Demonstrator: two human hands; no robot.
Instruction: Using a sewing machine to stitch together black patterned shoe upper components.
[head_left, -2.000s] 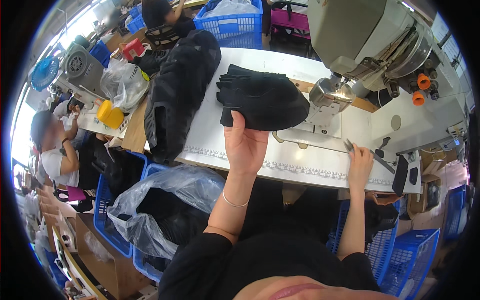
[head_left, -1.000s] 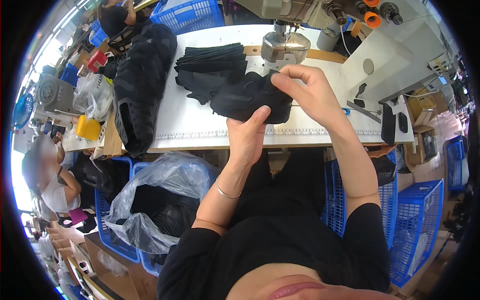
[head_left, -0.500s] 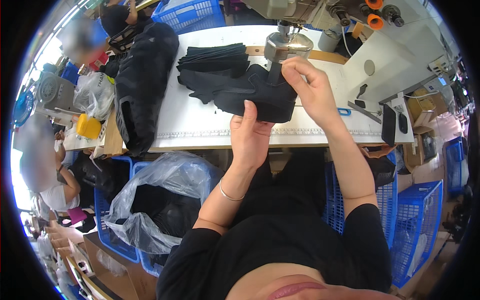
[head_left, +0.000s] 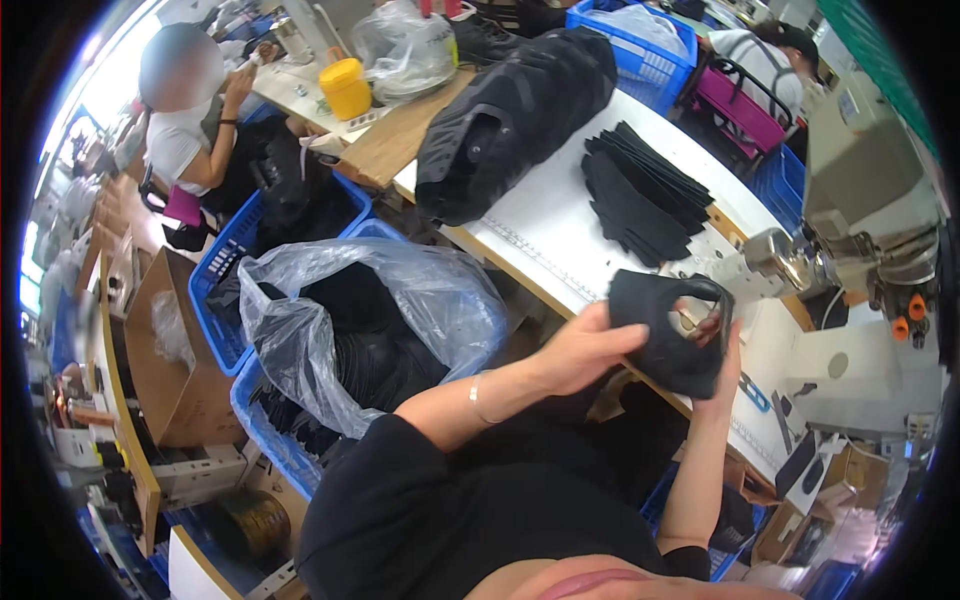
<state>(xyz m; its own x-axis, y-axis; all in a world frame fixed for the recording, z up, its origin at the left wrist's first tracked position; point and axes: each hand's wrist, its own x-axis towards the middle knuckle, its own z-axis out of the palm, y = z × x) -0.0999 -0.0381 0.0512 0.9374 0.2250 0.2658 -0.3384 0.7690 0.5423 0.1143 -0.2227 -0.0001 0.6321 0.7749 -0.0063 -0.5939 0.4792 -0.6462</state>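
Between my two hands is a black fabric shoe upper (head_left: 660, 335), lifted off the near edge of the white table (head_left: 535, 235), its opening facing up and right. My left hand (head_left: 590, 350) grips its left side, thumb on top and fingers partly hidden behind. My right hand (head_left: 722, 375) is closed on its right edge, with fingertips showing through the opening. Beyond them on the table lies a fanned stack of black cut pieces (head_left: 645, 195). The metal post of the sewing machine (head_left: 780, 255) stands just past the upper.
A long bundle of black uppers (head_left: 520, 115) lies on the table's left part. Below stands a blue basket (head_left: 262, 425) lined with clear plastic (head_left: 440, 290), with black pieces inside. A blue-handled tool (head_left: 753, 393) lies right of my hands. Seated co-workers (head_left: 190, 135) are at left and far right.
My view has swung left. Both hands have brought the upper away from the machine post toward the table's near edge and turned it, so its opening now shows.
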